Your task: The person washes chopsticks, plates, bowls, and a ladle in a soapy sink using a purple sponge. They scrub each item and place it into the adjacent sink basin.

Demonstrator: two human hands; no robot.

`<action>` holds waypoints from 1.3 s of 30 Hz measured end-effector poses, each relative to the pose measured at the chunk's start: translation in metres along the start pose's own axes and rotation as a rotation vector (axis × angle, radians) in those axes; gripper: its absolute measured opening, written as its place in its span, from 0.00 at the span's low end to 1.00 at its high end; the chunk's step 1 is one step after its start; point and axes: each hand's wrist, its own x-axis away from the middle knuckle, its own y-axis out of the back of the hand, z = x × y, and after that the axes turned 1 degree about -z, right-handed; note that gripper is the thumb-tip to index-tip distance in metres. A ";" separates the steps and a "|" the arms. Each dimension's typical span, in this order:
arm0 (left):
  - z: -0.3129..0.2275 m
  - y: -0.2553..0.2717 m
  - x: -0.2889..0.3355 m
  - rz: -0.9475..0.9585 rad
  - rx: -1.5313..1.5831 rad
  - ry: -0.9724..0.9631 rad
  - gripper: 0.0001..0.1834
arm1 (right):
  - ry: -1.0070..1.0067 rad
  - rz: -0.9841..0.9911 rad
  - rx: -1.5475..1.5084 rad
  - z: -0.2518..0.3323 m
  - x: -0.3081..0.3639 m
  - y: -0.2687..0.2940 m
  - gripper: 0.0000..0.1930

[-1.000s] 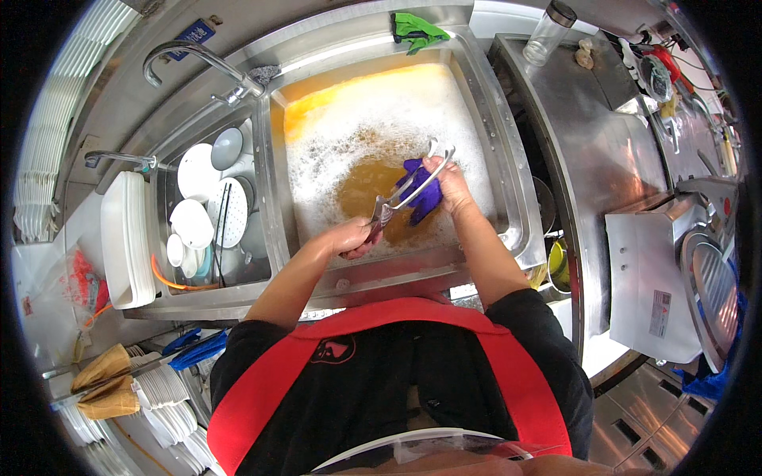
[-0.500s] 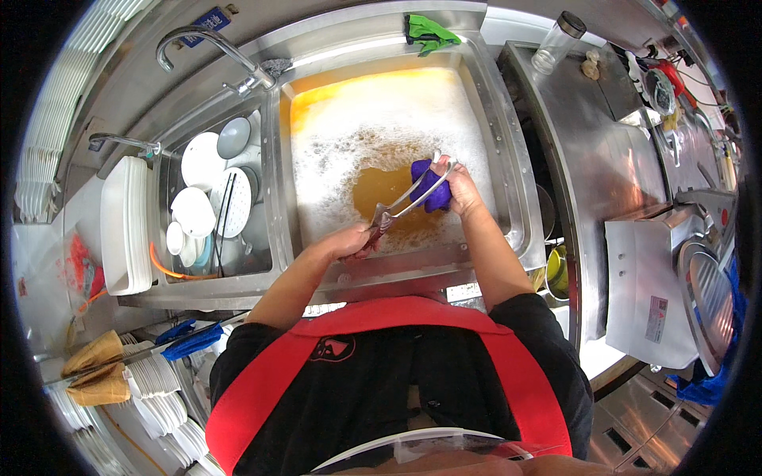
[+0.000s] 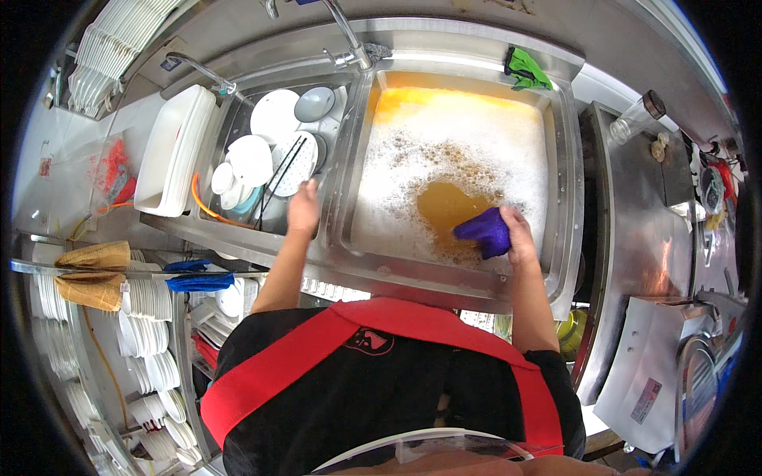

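Observation:
My right hand is closed on a purple cloth, which hangs just above the brown, foamy water at the front right of the large basin. My left hand is over the front right of the smaller left basin and is smeared by motion. I cannot make out its fingers or anything in them. Beside it lie a white perforated plate and black chopsticks. White plates, a grey bowl and small white dishes are heaped around them.
A faucet rises behind the divider between the basins. A green cloth hangs at the large basin's back rim. White tubs stand left of the sink. A steel counter carrying a glass jar runs along the right.
My left hand has moved left, from the large basin to the smaller one. The metal tongs that were between my hands are out of sight. My right hand keeps the purple cloth. The view has shifted left.

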 end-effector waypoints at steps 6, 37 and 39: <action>0.041 0.025 -0.003 0.224 -0.478 0.165 0.30 | 0.003 0.120 -0.114 0.010 0.016 0.044 0.35; -0.145 -0.279 0.037 0.752 -0.463 0.187 0.18 | 0.715 -0.359 1.231 -0.043 0.098 0.083 0.25; -0.137 -0.267 0.032 0.732 -0.366 0.254 0.17 | 0.736 -0.370 1.259 -0.042 0.099 0.084 0.24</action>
